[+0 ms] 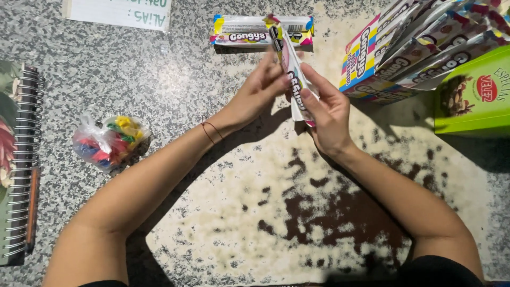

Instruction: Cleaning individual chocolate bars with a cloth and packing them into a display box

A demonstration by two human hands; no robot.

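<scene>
Flat packet (295, 79) held upright over granite counter (223, 212), pinched between left hand (255, 93) and right hand (329, 114), fingers of both closed on its edges. Second packet (249, 31) lying just behind. Stack of packets (409, 48) and green box (473, 95) at right; candy bag (109, 141) and notebook (18, 159) at left.

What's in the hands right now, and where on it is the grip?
Both hands hold one flat candy packet, standing roughly on edge. The left hand pinches its upper left edge; the right hand grips its lower right side near the bottom end.
</scene>
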